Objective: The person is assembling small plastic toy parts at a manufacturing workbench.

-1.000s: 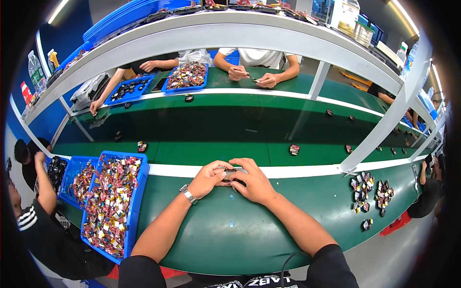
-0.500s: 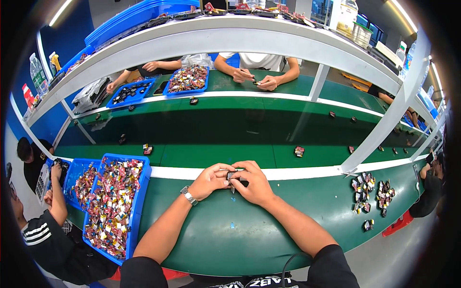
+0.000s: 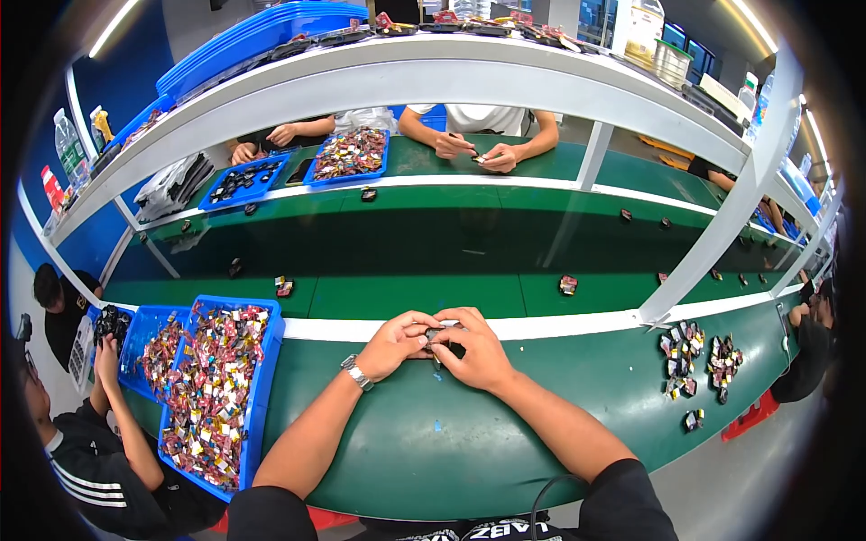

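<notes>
Both hands meet near the white edge strip of the green workbench [image 3: 361, 469], fingers curled around a small black part [image 3: 432, 337]. My left hand [image 3: 393, 347], with a metal watch on its wrist, grips the part from the left. From the other side my right hand [image 3: 476, 353] pinches it with thumb and fingers. Much of the part is hidden by the fingers. A blue scrap [image 3: 437, 426] lies on the bench between my forearms.
Blue tray [image 3: 261, 397] at left holds many small red, white and yellow pieces. Small black assemblies [image 3: 682, 359] cluster at right. Others, such as one assembly [image 3: 566, 285], sit on the green belt [image 3: 424, 293]. A white shelf frame [image 3: 451, 77] spans overhead; co-workers sit opposite and at left.
My hands stay in nearly the same place, with slight finger movement around the part. Assemblies on the belt have shifted slightly right. The co-workers' hands opposite and at left have moved.
</notes>
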`<state>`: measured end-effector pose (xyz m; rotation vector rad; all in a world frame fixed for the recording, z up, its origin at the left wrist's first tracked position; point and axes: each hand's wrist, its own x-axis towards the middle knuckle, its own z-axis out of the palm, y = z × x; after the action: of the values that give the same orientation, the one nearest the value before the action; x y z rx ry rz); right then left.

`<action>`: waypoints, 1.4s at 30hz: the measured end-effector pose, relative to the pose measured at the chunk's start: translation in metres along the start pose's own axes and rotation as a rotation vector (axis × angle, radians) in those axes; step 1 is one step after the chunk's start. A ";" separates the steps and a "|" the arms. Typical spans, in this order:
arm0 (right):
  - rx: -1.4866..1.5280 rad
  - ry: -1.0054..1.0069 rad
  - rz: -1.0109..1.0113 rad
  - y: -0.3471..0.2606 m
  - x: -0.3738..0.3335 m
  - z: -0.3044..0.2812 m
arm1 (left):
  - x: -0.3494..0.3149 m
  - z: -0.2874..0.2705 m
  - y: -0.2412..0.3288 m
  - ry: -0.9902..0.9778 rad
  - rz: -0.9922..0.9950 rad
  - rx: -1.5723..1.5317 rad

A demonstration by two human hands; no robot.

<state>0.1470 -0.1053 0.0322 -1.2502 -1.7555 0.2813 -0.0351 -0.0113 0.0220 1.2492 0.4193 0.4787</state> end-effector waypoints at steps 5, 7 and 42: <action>-0.030 0.070 0.018 -0.002 -0.002 0.008 | 0.000 -0.003 -0.002 0.014 0.002 0.018; -0.061 0.079 -0.002 -0.004 -0.001 0.010 | -0.001 -0.007 -0.003 0.021 -0.004 0.011; 0.216 0.234 0.057 0.003 -0.001 0.030 | 0.005 -0.005 -0.019 0.223 0.155 0.052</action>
<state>0.1250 -0.0955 0.0133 -1.1291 -1.4520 0.3346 -0.0317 -0.0096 0.0026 1.2891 0.5274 0.7472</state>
